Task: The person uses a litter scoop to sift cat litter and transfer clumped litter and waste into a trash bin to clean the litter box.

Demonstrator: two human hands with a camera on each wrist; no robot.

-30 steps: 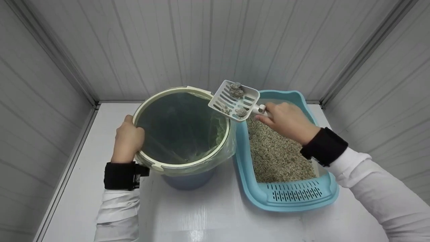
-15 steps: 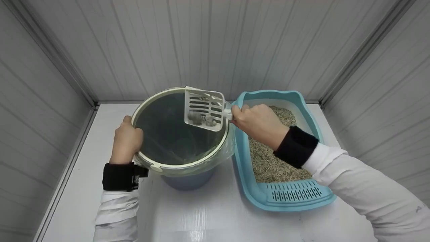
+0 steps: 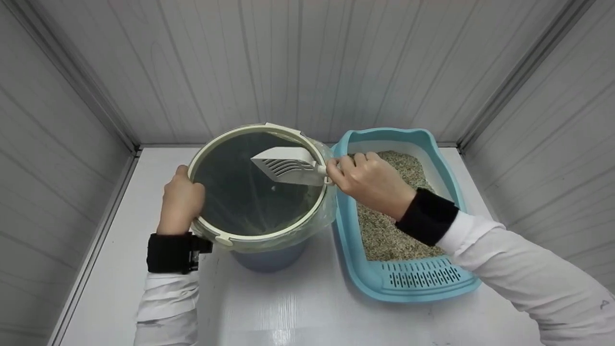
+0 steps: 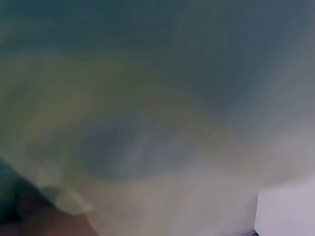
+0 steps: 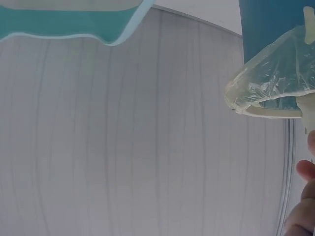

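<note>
My left hand (image 3: 181,202) grips the left side of the rim of a bin (image 3: 271,257), which is tilted and lined with a thin clear bag (image 3: 326,211). In my right hand (image 3: 372,180) is the handle of a white slotted litter scoop (image 3: 290,166). The scoop's head hangs over the bin's opening near the right rim, turned on its side, and no clumps show on it. In the right wrist view only fingertips (image 5: 306,169) of that hand appear at the right edge. The left wrist view is mostly blurred.
A blue litter tray (image 3: 353,259) holding brown-grey litter (image 3: 391,235) stands just right of the bin. Both are on a white table (image 3: 269,312). Grey panel walls (image 3: 298,62) rise behind and at both sides.
The right hand has moved left from above the tray to the bin's right rim and turned the scoop over. The clumps seen on the scoop earlier are gone from it. The left hand stays put.
</note>
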